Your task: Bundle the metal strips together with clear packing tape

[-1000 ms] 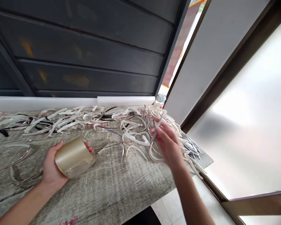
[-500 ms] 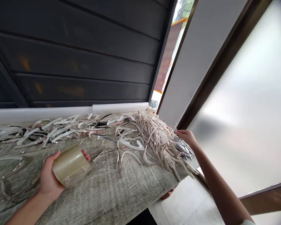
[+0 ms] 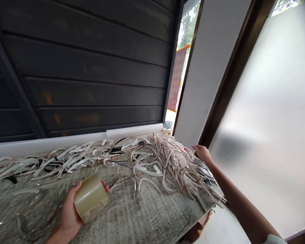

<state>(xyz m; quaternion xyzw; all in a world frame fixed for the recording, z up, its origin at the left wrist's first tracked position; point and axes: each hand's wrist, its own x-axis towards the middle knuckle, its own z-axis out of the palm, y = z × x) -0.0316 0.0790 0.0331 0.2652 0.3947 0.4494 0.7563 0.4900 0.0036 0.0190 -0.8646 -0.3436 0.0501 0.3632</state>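
A wide roll of clear yellowish tape [image 3: 90, 196] rests in my left hand [image 3: 71, 210], thumb on the near side and fingertips showing past the far end. My right hand [image 3: 202, 153] reaches to the far right end of the table, its fingers pinched together; whatever they hold is too small to make out. Just beside it lies a big heap of thin pale, shiny strips [image 3: 171, 159]. A bundle of dark silvery strips [image 3: 205, 171] sits under the right wrist, partly covered by the heap.
Loose white, clear and black strips [image 3: 73, 157] lie along the back of the grey table [image 3: 132, 220]. Behind them runs a white roll [image 3: 134, 130] against dark panels [image 3: 96, 67]. A jar with a blue lid [image 3: 167, 126] stands at the back corner, near a frosted glass pane [image 3: 266, 118].
The view has tilted up and shifted left, so everything sits lower and further right. My left hand still holds the tape roll; the small white piece earlier seen at my right fingertips no longer shows clearly.
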